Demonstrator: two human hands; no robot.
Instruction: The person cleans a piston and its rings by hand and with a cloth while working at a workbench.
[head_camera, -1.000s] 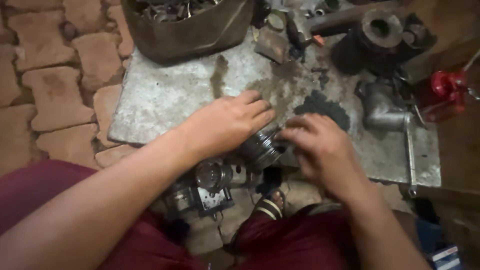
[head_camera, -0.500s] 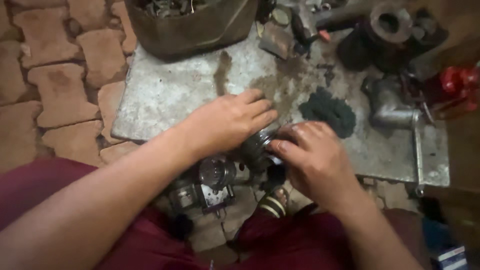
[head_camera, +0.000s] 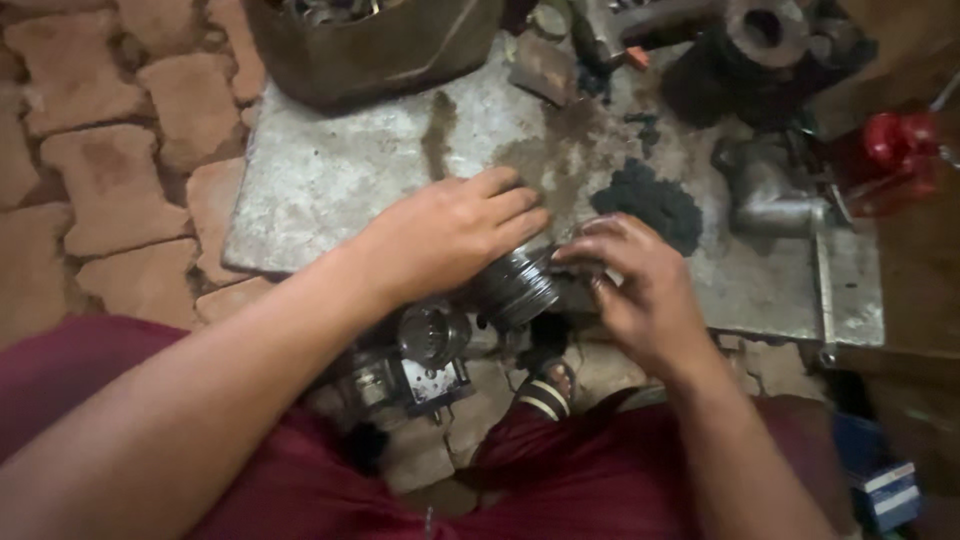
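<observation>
Left fingers (head_camera: 515, 215) laid nearly straight and close together, draped over the top of a ribbed grey metal cylinder (head_camera: 520, 285). Thumb hidden underneath, so impossible to tell whether a true grip or only a steadying press. Right fingers (head_camera: 590, 255) curled and pinched on the cylinder's far end, tips bunched around something too small and dark to make out. Left hand (head_camera: 450, 235) and right hand (head_camera: 640, 290) almost meeting over the part.

Cylinder lying on its side at the near edge of the grey, stained metal desk (head_camera: 330, 180), partly overhanging towards the knees. Just below that edge, a small grimy engine housing with a round opening (head_camera: 430, 345), apart from the cylinder.

Judging by this: cylinder out of any housing and bare in the hands, work on its end seemingly midway, nothing joined to the housing yet.

Further out on the desk: a black greasy heap (head_camera: 645, 205) just beyond the right hand, a grey metal pipe elbow (head_camera: 770, 195), a dark round casting with a central hole (head_camera: 765, 30) and an olive metal container of scrap parts (head_camera: 370, 45) at the far edge. To the right, a red object (head_camera: 895, 150), blurred. Around the desk, reddish interlocking paving floor (head_camera: 100, 150). Nearest the camera, maroon clothing (head_camera: 300, 480) and a striped sandal (head_camera: 545, 390).
</observation>
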